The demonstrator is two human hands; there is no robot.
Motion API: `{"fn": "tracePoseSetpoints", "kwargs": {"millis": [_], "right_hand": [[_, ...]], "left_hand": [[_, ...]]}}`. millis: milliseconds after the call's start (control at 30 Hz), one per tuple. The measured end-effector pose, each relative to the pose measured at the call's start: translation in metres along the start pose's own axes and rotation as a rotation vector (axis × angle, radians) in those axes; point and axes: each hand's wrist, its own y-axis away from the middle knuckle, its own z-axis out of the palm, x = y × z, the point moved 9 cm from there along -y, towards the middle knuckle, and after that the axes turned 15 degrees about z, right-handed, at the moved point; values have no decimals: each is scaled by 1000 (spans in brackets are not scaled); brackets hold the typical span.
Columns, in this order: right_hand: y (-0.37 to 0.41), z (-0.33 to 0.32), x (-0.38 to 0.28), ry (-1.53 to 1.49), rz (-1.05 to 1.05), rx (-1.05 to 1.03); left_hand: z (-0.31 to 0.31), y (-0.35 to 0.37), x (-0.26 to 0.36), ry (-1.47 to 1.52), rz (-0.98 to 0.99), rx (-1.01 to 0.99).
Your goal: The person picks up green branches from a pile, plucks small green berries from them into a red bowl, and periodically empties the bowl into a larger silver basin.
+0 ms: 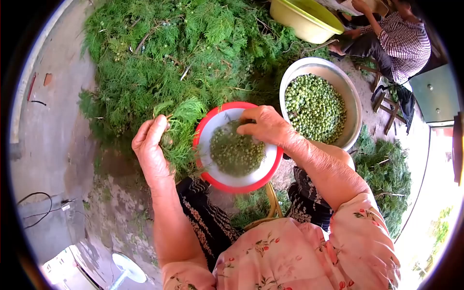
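Observation:
My left hand (152, 147) is closed around a feathery green conifer sprig (186, 116), its stem pinched between thumb and fingers. The sprig's fronds hang beside the left rim of a white basin with a red edge (205, 171). Small round green cones (237, 154) and bits of greenery lie inside this basin. Over its upper right part is my right hand (263, 125), its fingers curled together. Whatever those fingers may hold is hidden. To the right stands a metal basin (355, 106) with many green cones (316, 108) in it.
A big heap of cut conifer branches (164, 63) lies ahead, with a yellow tub (307, 24) at its far right. More branches (384, 183) lie at right. Another person (403, 43) sits at upper right near a wooden stool (389, 108). A black cable (41, 205) lies at left.

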Motion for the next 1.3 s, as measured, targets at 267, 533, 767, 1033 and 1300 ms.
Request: {"fn": "tracePoseSetpoints", "kwargs": {"millis": [267,533,767,1033,1300], "right_hand": [[19,29,-15,163,-386,-23],[21,22,6,51,-207,135],[35,11,-7,493,-222,423],[27,2,29,-438,1,-53],[32,-15,44,-1002,127,-165]], "left_hand": [[-5,-7,-17,398,-215,68],[26,-16,-11,938,-211,-259],[34,-18,-28,1059,-303,-310],[-19,-34,-48,660,-167,225],[4,-13,-51,435,-270,10]]}}
